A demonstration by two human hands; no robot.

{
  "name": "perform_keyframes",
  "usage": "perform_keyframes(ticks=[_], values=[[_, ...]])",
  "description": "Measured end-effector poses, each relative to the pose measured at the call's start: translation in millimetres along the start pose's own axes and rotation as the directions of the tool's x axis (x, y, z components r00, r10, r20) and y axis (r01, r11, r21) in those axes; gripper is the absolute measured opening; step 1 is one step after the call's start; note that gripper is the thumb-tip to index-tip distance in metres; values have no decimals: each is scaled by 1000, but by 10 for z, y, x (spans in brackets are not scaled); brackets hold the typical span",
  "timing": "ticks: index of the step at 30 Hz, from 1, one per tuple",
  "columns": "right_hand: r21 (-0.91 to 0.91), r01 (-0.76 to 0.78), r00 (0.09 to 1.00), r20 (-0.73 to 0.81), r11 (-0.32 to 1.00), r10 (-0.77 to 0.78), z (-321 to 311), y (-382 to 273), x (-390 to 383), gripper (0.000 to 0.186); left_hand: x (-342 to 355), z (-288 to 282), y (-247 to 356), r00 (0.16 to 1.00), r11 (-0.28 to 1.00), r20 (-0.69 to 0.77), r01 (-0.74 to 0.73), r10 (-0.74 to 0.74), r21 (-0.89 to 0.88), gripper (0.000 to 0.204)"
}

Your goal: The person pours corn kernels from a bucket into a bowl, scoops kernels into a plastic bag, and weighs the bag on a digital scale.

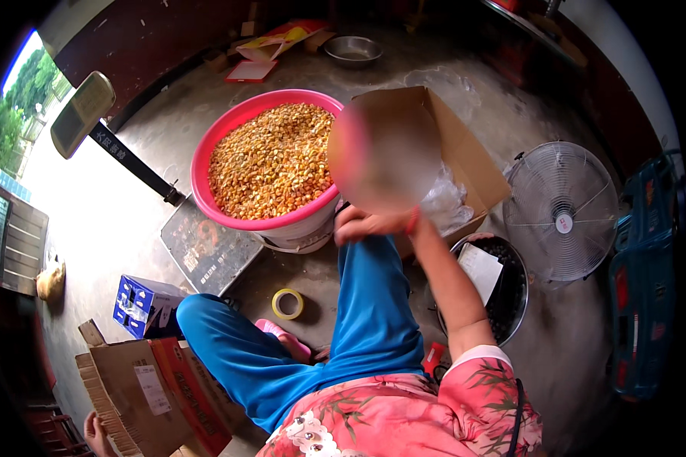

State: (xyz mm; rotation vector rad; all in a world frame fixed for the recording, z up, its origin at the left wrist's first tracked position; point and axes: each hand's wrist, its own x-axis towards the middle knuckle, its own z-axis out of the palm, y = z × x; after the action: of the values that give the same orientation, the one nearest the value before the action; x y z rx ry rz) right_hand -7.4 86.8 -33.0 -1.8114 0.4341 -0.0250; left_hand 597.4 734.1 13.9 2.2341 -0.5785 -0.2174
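Observation:
My right hand (pixel 366 224) rests on my right knee with its fingers curled and a red band at the wrist. A blurred patch covers the space just above it, so what the fingers hold, if anything, is hidden. Near it stands a pink-rimmed tub (pixel 200 171) heaped with yellow corn kernels (pixel 270 164). At the lower left edge, my left hand (pixel 97 436) shows only in part, its fingers stretched upward beside a flattened brown cardboard box (pixel 126 381). Whether it touches the cardboard I cannot tell.
The tub stands by a platform scale (pixel 209 247) with an upright display (pixel 84 114). Around me are an open carton (pixel 472 164) with clear plastic, a fan (pixel 562 221), a metal basin (pixel 524 293), a teal tool case (pixel 640 305), a tape roll (pixel 287 304) and a blue box (pixel 141 307).

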Motion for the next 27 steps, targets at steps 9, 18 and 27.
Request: perform_keyframes(ticks=[9, 18, 27], values=[[28, -681, 473, -747, 732, 468, -1059, 2830, -1175, 20, -250, 2502, 2358, 960, 957, 44, -272, 278, -102, 20], [-323, -929, 365, -727, 179, 582, -333, 3529, -992, 32, -572, 4318, 3249, 627, 825, 618, -561, 474, -63, 16], [-10, -890, 346, -665, 456, 662, -722, 3741, -1192, 23, -571, 4588, 3623, 580, 874, 681, -447, 447, -193, 15]])
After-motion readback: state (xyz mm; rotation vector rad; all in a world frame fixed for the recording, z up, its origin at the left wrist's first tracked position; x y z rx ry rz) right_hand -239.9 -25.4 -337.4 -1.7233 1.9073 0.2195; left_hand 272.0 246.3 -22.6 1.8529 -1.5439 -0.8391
